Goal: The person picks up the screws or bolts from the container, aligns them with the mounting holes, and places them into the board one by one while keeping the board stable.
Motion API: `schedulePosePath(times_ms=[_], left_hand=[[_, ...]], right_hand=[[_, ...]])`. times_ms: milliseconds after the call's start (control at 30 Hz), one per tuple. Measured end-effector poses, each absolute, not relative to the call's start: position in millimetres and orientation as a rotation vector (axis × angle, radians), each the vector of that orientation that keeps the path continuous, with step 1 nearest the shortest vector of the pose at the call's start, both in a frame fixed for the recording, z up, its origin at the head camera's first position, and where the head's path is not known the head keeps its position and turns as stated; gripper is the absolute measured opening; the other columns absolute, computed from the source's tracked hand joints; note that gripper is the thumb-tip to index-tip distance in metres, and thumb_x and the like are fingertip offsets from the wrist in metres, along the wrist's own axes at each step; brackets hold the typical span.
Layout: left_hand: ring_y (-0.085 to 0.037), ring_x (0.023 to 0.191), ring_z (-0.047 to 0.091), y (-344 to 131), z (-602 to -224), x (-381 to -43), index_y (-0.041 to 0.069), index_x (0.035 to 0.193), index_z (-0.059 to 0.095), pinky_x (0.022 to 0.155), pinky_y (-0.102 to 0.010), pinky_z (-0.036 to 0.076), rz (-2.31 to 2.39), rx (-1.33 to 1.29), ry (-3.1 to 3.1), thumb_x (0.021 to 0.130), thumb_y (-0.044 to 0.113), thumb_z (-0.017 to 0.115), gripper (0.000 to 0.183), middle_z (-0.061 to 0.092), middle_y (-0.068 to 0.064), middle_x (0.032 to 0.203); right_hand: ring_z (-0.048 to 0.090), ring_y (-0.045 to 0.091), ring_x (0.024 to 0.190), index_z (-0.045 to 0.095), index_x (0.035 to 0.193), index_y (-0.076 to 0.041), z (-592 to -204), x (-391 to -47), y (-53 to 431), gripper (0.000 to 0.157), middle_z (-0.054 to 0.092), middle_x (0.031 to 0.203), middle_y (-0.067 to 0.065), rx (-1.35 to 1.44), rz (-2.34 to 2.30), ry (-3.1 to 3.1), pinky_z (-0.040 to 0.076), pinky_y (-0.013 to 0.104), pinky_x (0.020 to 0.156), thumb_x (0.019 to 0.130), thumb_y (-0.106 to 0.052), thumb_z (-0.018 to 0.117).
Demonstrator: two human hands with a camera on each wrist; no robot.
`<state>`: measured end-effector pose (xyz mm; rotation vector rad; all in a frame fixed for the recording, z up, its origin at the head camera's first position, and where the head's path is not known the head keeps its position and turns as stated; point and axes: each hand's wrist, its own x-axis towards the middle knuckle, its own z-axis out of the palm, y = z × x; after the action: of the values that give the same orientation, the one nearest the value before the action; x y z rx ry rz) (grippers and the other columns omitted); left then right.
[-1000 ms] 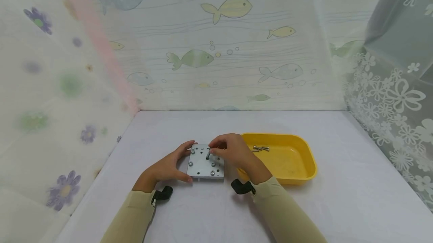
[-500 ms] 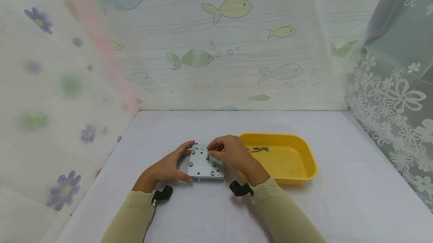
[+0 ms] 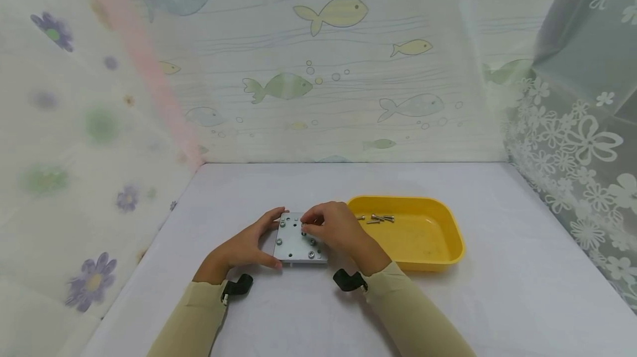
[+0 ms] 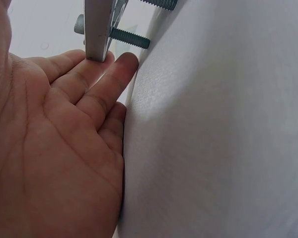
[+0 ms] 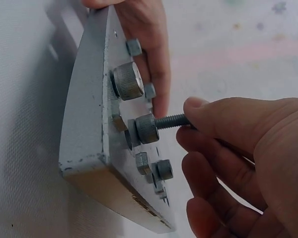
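A silver metal plate [image 3: 297, 246] with holes and several socket-head screws stands just above the white table; screw shanks [image 4: 130, 37] stick out from its underside. My left hand [image 3: 247, 246] grips its left side, thumb at the front corner and fingers at the back edge. Between thumb and index finger, my right hand [image 3: 335, 229] pinches a screw upright over the plate's upper middle. Its threaded shank [image 5: 173, 121] shows in the right wrist view, with the lower end hidden behind a seated screw [image 5: 147, 129]. The fingers cover its head.
Right of the plate stands a yellow tray [image 3: 440, 235] with several loose screws [image 3: 381, 218] at its left end. Black wrist cameras [image 3: 348, 280] sit at both cuffs. Patterned curtains [image 3: 348, 141] hang behind and beside the white table [image 3: 308, 313].
My right hand has moved slightly left and down with the screw, which has gone from tilted to upright, with less shank showing. The left hand keeps its grip on the plate.
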<state>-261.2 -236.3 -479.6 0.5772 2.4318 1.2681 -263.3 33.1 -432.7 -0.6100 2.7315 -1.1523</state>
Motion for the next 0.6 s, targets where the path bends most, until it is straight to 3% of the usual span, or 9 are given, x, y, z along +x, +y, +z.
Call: schedulePosePath(times_ms=[233, 600], left_hand=[[-0.027, 0.157, 0.025, -235.8, -480.5, -262.1, 0.03, 0.166, 0.019, 0.124, -0.068, 0.006, 1.27, 0.565, 2.433, 0.061, 0.034, 0.1, 0.132, 0.043, -0.002, 0.162], [-0.025, 0.157, 0.027, -236.1, -480.3, -261.7, 0.031, 0.165, 0.019, 0.125, -0.065, 0.007, 1.265, 0.56, 2.427, 0.061, 0.034, 0.1, 0.132, 0.041, -0.002, 0.163]], right_hand=[[0.062, 0.008, 0.087, 0.08, 0.111, -0.025, -434.7, -262.1, 31.2, 0.019, 0.071, 0.091, -0.018, -0.611, -1.108, 2.766, 0.054, 0.026, 0.082, 0.093, -0.032, 0.078], [0.062, 0.006, 0.089, 0.08, 0.111, -0.028, -436.9, -260.5, 29.6, 0.019, 0.072, 0.092, -0.019, -0.623, -1.043, 2.802, 0.053, 0.031, 0.089, 0.093, -0.034, 0.078]])
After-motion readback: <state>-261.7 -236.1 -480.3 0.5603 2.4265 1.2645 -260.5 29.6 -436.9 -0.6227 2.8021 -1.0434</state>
